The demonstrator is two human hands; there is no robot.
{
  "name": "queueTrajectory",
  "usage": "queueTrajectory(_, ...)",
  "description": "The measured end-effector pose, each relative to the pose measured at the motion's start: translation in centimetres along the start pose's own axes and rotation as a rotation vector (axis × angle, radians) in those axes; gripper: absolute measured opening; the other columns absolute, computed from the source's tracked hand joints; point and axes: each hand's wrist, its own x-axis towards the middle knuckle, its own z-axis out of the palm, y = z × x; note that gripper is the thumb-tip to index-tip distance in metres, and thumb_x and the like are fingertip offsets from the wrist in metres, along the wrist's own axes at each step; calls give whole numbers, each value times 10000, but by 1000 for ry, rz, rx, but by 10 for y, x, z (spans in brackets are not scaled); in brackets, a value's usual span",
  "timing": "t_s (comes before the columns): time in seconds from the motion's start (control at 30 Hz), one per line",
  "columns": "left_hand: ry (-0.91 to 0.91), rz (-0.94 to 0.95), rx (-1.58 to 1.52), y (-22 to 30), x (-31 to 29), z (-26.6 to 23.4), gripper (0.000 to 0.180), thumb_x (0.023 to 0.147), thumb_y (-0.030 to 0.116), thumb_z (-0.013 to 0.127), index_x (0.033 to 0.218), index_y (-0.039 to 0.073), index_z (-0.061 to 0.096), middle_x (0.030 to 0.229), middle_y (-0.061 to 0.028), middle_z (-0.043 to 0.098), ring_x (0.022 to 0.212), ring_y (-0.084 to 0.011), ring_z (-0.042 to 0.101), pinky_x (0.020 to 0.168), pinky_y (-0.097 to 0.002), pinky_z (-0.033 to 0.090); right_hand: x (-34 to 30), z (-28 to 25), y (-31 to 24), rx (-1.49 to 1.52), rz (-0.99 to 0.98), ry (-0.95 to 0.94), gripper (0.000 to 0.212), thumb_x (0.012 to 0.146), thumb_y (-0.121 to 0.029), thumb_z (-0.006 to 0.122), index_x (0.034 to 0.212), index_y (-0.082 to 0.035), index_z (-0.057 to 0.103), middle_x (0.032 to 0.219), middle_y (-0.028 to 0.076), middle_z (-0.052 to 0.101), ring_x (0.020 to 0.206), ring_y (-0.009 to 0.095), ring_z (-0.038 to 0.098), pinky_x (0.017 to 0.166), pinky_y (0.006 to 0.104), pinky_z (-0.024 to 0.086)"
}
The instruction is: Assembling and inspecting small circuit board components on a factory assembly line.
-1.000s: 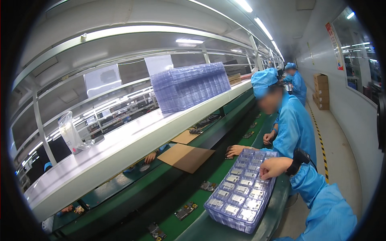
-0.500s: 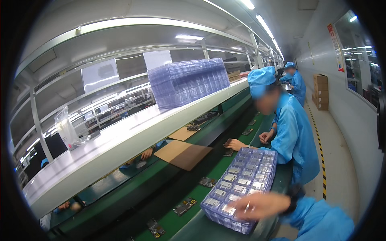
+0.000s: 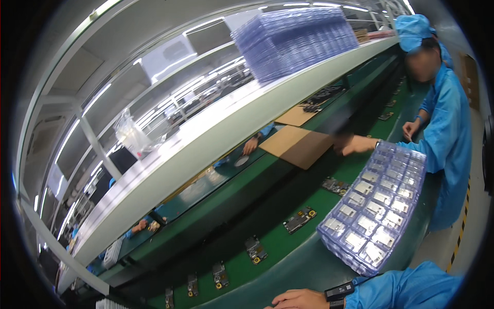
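Observation:
My right hand [image 3: 301, 299] is at the lower edge, back upward, with a dark band and a small black device at the wrist. Its fingers bend together toward the left, and the frame cuts off their tips; whatever they hold, if anything, is hidden. Beyond it, a stack of clear plastic trays [image 3: 366, 208] leans along the bench edge, small silvery metal parts in the top tray's pockets. Left of the stack, several small circuit boards [image 3: 256, 250] with yellow ring-shaped parts lie in a row on the green belt [image 3: 278, 226]. My left hand is out of view.
A co-worker in blue [image 3: 446, 118] stands at the far right, one hand [image 3: 357, 146] reaching over the belt. A white shelf [image 3: 206, 139] runs above, bearing a tall stack of clear trays [image 3: 296, 44]. Brown cardboard [image 3: 296, 147] lies under it; another person's hand [image 3: 250, 146] shows beyond.
My right hand has drawn back from the tray stack to the lower edge. The view has swung left, so the trays and co-worker sit further right and more boards show.

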Motion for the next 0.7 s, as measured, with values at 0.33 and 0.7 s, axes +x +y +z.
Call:
queueTrajectory(0.33,766,555,1298,6,52,-53,280,1057,277,451,1111,43,594,985,-83,662,917,-205,651,614,-288,538,5,-10,37,-140,3,-375,183,884,-193,646,1009,-84,723,1024,91,675,922,288,648,809,392,524)
queueTrajectory(0.7,885,434,96,-37,94,-128,399,915,33,654,1235,16,415,1142,-146,584,956,-270,648,773,-409,571,16,-25,2,-1,-4,-50,139,890,-126,652,1006,-75,710,968,110,655,877,303,626,775,369,519)
